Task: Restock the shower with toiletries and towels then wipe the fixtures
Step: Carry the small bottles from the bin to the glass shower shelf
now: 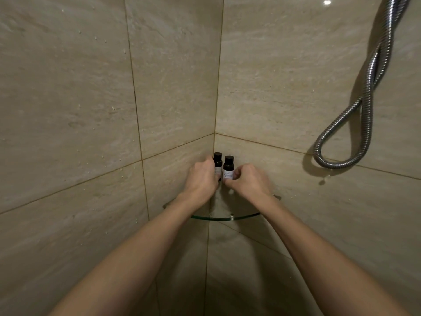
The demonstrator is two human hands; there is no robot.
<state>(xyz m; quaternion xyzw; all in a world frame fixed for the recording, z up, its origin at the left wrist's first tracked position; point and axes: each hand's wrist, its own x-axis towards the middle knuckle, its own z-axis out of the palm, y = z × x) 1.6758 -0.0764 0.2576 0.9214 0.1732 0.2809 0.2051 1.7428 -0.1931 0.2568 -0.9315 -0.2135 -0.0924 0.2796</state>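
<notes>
Setting: beige stone-look wall tiles [68, 99] meeting in a shower corner, water beads dotted all over them.
Left bottle [218, 161]: small and dark with a black cap, upright, tucked right into the corner at the centre of view.
Right bottle [228, 169]: same make, white label facing us, upright, just beside its twin at 3 o'clock and a touch nearer.
Left hand [201, 179]: sits at 8 o'clock from the left bottle, fingers curled round its body, cap poking out above the knuckles.
Right hand [249, 180]: in from 4 o'clock, thumb and fingertips pinching the right bottle low on its label.
Between the hands: both bottles, side by side, caps clear, bases hidden.
Glass shelf [241, 217]: curved corner shelf at 6 o'clock below the hands, green rim showing between the forearms; both bottles are above it, but whether they stand on the glass I can't tell.
Shower hose [371, 74]: chrome, twisted, hanging at 2 o'clock and looping low against the right wall, well apart from the hands.
</notes>
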